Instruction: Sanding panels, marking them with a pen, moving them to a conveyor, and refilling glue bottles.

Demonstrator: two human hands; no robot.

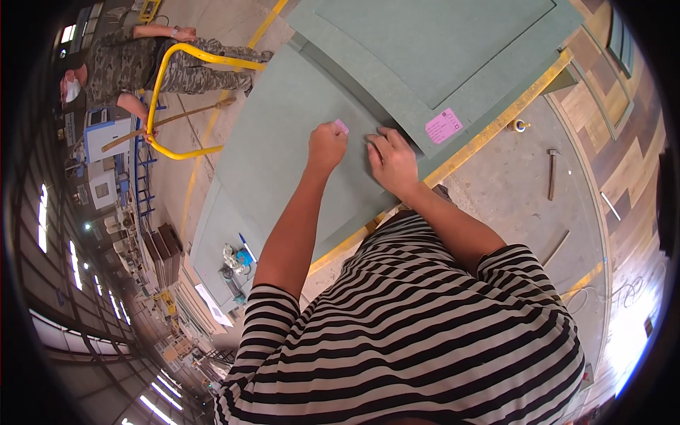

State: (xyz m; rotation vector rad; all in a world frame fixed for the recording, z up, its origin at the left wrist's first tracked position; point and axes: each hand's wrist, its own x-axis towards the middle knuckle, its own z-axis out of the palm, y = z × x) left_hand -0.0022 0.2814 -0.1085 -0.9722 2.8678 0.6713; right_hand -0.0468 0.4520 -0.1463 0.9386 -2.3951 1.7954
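My left hand [326,150] is closed just above a grey-green panel [273,117]. A small pink paper label [341,127] sticks out past its fingertips, pinched between them. To its right, my right hand [394,166] holds nothing that I can see; its fingers are bent and slightly apart, close over the same panel. Beyond it a second grey-green panel [418,53], with a recessed centre, lies higher and overlaps the first. A larger pink label [443,126] with print sits flat on that panel's near corner.
A yellow tube rail [159,88] stands at the far left, where a person [120,71] in camouflage clothes holds a wooden pole [170,124]. A blue pen [246,246] and clear plastic wrap [232,256] lie at the left. A hammer [552,173] and a small bottle [519,126] are on the right.
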